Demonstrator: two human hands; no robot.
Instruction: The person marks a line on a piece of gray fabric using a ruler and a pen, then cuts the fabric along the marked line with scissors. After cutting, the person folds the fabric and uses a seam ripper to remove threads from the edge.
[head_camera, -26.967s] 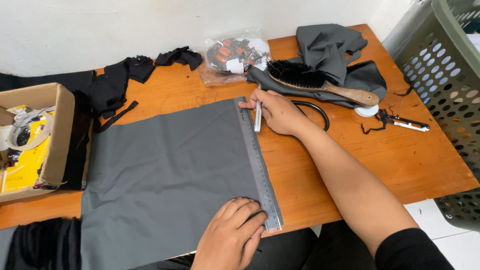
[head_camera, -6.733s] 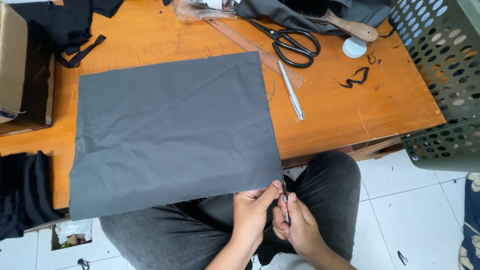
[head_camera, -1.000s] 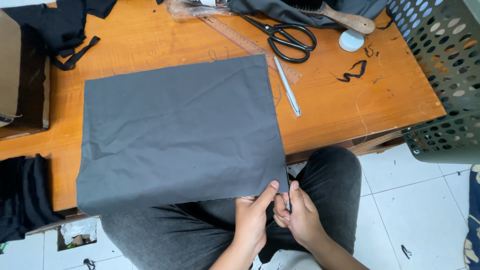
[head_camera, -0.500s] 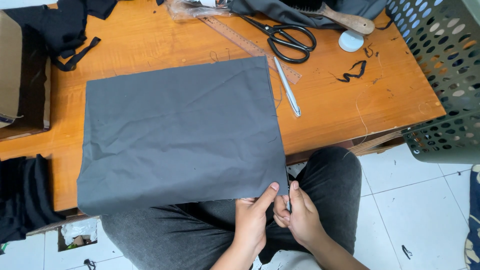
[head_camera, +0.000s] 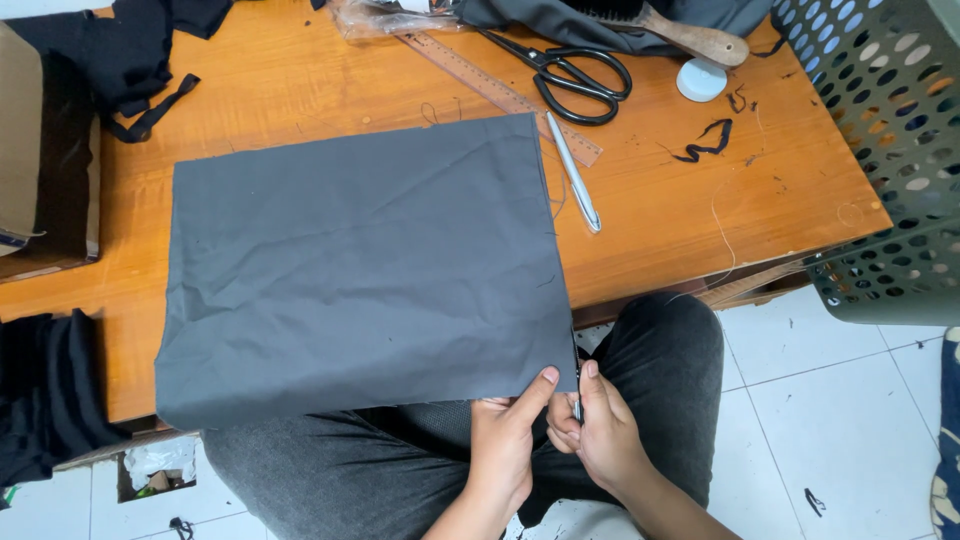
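Your left hand (head_camera: 503, 440) pinches the grey cloth (head_camera: 360, 270) at its 5 o'clock corner, hanging off the worktop (head_camera: 680, 200). Your right hand (head_camera: 598, 432) grips a thin tool there; keep the edge taut, move slowly.

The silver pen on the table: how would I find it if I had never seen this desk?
Start at the orange wooden table and find the big grey cloth spread across it. Just off the cloth's right edge lies the silver pen, below the black scissors. It is slim and shiny, and crosses the end of the longer, flat ruler.
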